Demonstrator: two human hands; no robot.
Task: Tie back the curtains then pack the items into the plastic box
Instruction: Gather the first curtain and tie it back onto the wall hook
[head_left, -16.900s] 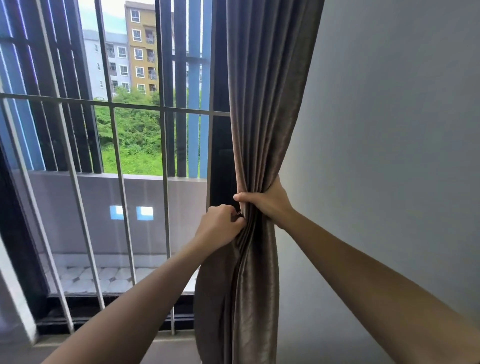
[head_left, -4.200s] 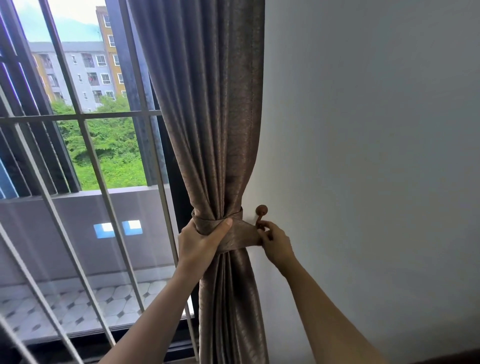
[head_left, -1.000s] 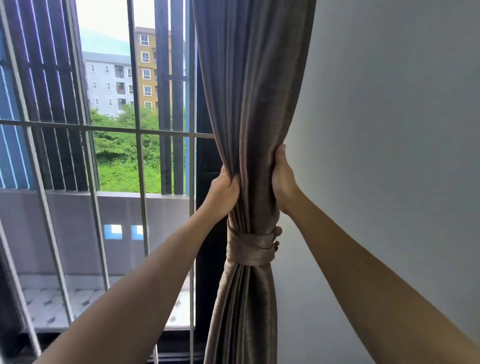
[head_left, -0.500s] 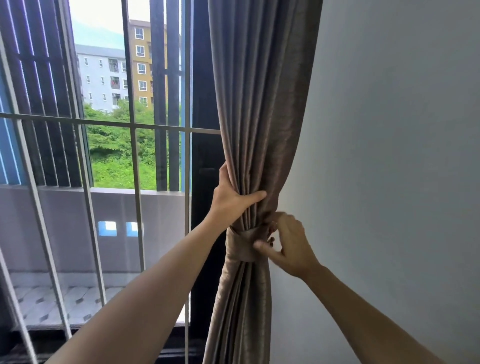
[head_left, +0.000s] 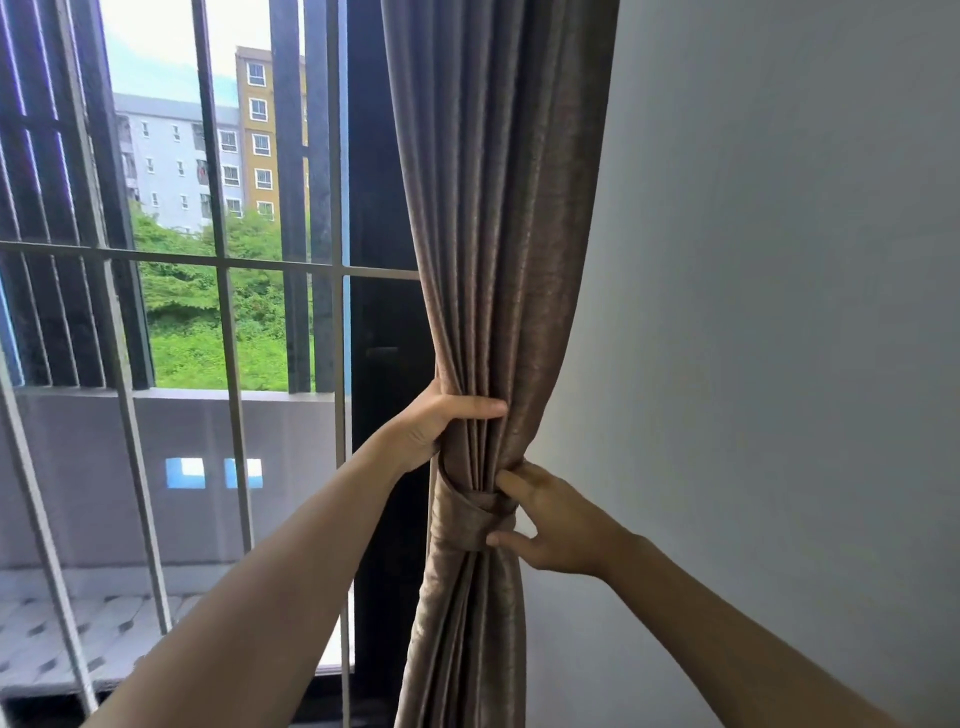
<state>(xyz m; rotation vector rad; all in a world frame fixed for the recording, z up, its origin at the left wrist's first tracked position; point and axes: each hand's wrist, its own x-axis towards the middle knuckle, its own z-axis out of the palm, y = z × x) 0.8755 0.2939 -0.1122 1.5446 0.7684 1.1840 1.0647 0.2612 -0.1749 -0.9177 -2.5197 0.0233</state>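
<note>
Gripping the gathered brown curtain just above its tieback, the left hand wraps thumb and fingers round the folds, while the right hand pinches the band's right side, with the barred window at left and the grey wall at right

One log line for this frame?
step: tie back curtain | left hand: grips curtain above tieback | right hand: pinches tieback

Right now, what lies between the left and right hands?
Head view: only the gathered curtain. The left hand grips it just above the tieback, which the right hand pinches from the right.
</note>
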